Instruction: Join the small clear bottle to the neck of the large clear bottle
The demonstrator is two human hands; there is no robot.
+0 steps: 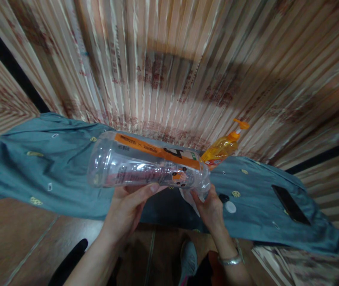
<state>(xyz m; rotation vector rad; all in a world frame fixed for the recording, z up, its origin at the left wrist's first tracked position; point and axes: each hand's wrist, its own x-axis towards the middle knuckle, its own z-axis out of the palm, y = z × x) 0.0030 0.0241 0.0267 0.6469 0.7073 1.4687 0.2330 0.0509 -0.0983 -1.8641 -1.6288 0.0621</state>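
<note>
A large clear plastic bottle (pixel 145 163) with an orange and grey printed label lies sideways in the air above the cloth, its neck to the right. My left hand (pixel 132 200) supports its body from below, thumb along the near side. At the neck end, my right hand (pixel 208 204) closes its fingers round the bottle. A white tissue or cloth (pixel 189 198) hangs by the right fingers; whether they grip it too I cannot tell. Close to the right hand lie a round white cap (pixel 230 207) and a small black cap-like piece (pixel 223 198).
A green-blue patterned cloth (pixel 68 178) covers the surface. Behind the bottle stands a pump bottle of orange liquid (pixel 221 149), leaning in view. A dark phone (pixel 290 203) lies at the right. Stacked ribbed sheets (pixel 169 71) rise behind; a tiled floor (pixel 38 242) shows below.
</note>
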